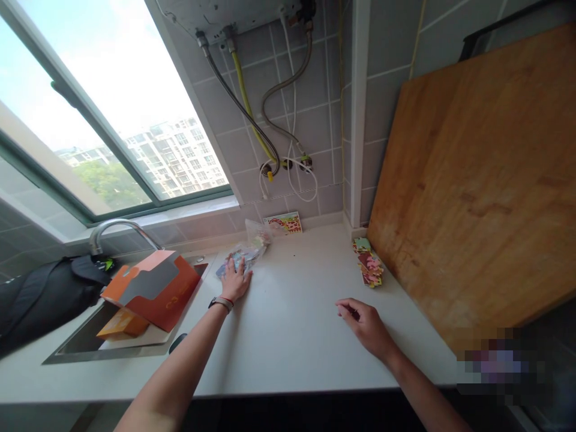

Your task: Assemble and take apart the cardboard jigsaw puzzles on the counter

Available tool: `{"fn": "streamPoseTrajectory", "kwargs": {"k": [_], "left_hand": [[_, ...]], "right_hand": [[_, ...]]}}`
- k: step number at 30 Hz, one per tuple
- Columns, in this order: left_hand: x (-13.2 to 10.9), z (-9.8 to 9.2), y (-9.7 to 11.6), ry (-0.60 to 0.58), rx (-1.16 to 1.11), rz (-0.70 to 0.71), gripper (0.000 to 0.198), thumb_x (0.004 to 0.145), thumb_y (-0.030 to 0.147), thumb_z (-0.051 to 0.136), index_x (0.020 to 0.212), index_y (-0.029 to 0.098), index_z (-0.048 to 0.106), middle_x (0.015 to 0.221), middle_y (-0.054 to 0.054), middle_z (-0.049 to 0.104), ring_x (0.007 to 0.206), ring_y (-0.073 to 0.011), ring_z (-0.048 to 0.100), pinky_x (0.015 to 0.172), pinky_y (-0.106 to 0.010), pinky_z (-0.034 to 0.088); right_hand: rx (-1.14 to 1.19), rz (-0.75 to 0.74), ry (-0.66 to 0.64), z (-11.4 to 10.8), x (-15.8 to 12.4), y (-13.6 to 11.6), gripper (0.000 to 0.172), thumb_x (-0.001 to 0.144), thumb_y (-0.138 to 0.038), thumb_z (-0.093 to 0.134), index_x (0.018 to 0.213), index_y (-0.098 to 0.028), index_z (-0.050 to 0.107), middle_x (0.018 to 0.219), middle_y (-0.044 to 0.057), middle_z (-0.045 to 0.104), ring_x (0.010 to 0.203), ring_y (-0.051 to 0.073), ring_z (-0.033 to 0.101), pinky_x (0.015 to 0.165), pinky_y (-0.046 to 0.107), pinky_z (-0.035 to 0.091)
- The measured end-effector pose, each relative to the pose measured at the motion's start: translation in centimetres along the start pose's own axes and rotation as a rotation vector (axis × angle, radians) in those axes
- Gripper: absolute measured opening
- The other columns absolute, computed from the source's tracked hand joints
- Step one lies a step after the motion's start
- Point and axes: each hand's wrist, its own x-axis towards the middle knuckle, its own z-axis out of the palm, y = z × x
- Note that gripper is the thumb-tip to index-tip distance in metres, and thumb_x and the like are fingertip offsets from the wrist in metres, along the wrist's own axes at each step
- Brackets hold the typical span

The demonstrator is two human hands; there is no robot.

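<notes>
My left hand (pixel 234 282) lies flat with fingers spread on a clear plastic bag (pixel 252 249) holding colourful flat pieces. Part of the bag is hidden beneath the fingers. Over the right half of the counter, my right hand (pixel 362 324) is curled closed, and nothing shows between its fingers. Beyond it, near the wooden board, lies a loose pile of colourful cardboard pieces (pixel 371 268) that look like jigsaw pieces. A printed picture card (pixel 286 223) leans against the tiled wall behind the bag.
An orange and grey box (pixel 166 294) sits over the sink (pixel 67 354) beside the tap (pixel 121 222) and a black bag (pixel 49 300). A large wooden board (pixel 477 192) leans at the right. Hoses (pixel 252 114) hang above the white counter (pixel 292 336).
</notes>
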Motion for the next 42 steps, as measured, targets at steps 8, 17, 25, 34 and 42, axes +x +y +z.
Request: {"fn": "streamPoseTrajectory", "kwargs": {"k": [8, 17, 25, 34, 42], "left_hand": [[-1.0, -0.1, 1.8, 0.072, -0.042, -0.031, 0.091, 0.093, 0.051, 0.057, 0.163, 0.013, 0.014, 0.168, -0.028, -0.002, 0.154, -0.0489, 0.005, 0.117, -0.069, 0.020], [-12.0, 3.1, 11.7, 0.079, -0.322, 0.739, 0.062, 0.098, 0.025, 0.051, 0.158, 0.025, 0.034, 0.171, -0.012, 0.013, 0.157, -0.0355, 0.009, 0.123, -0.061, 0.022], [-10.5, 2.7, 11.0, 0.102, -0.824, 0.597, 0.025, 0.098, 0.030, 0.048, 0.108, 0.020, 0.069, 0.124, -0.012, 0.070, 0.131, -0.0273, 0.057, 0.111, -0.048, 0.047], [-9.4, 2.5, 10.7, 0.051, -1.002, 0.365, 0.029, 0.095, 0.039, 0.051, 0.096, 0.021, 0.072, 0.098, -0.007, 0.077, 0.089, -0.0221, 0.070, 0.083, -0.036, 0.054], [-9.4, 2.1, 10.9, 0.015, -1.098, 0.379, 0.024, 0.094, 0.034, 0.052, 0.095, 0.021, 0.072, 0.093, -0.005, 0.077, 0.085, -0.0193, 0.071, 0.076, -0.029, 0.053]], "right_hand": [[0.061, -0.022, 0.037, 0.0, 0.0, -0.2, 0.031, 0.091, -0.047, 0.061, 0.093, -0.022, 0.079, 0.084, 0.006, 0.078, 0.076, 0.024, 0.073, 0.072, 0.034, 0.058], [-0.142, -0.186, 0.239, -0.2, -0.6, -0.9, 0.028, 0.098, -0.037, 0.053, 0.097, -0.023, 0.077, 0.090, 0.008, 0.073, 0.086, 0.024, 0.069, 0.077, 0.036, 0.056], [-0.817, -0.256, 0.535, -3.7, 4.6, 1.3, 0.052, 0.090, -0.040, 0.064, 0.137, -0.018, 0.058, 0.147, 0.020, 0.048, 0.134, 0.038, 0.047, 0.110, 0.056, 0.041], [-1.003, 0.009, 0.495, -4.5, 13.9, 4.7, 0.062, 0.089, -0.036, 0.059, 0.144, -0.010, 0.050, 0.144, 0.026, 0.049, 0.124, 0.037, 0.053, 0.102, 0.048, 0.043], [-1.153, 0.095, 0.440, -3.8, 14.9, 4.2, 0.059, 0.086, -0.025, 0.057, 0.144, -0.014, 0.054, 0.122, 0.020, 0.060, 0.108, 0.033, 0.056, 0.097, 0.044, 0.040]]}}
